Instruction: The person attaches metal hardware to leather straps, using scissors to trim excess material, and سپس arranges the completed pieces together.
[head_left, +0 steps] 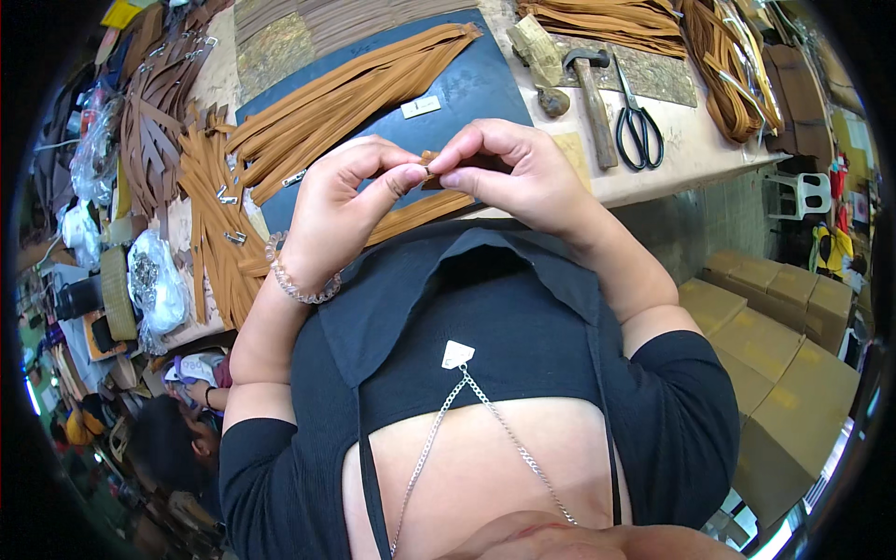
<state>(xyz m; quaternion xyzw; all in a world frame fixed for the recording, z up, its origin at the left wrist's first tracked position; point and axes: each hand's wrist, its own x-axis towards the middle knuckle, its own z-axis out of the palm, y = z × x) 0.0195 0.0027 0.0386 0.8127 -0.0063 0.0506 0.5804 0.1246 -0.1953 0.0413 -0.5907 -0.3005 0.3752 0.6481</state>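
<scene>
Both hands meet over the near edge of the work table. My left hand [345, 182], with a clear beaded bracelet at its wrist, has thumb and forefinger pinched together. Opposite it, my right hand [513, 168] pinches too, and between the fingertips shows a small piece of tan strap [429, 156], mostly covered by the fingers. Below them another tan strap [420, 217] runs along the table edge. Just beyond lies a bundle of long tan straps [345, 98] on a dark blue mat [490, 79]. A small pale label plate [421, 106] rests on the mat.
A hammer [595, 107] and black-handled scissors [638, 126] lie to the right. More tan straps with metal buckles [219, 215] and brown straps [163, 131] cover the left side. Cardboard boxes [761, 355] are stacked at the right. Another person [173, 439] is at lower left.
</scene>
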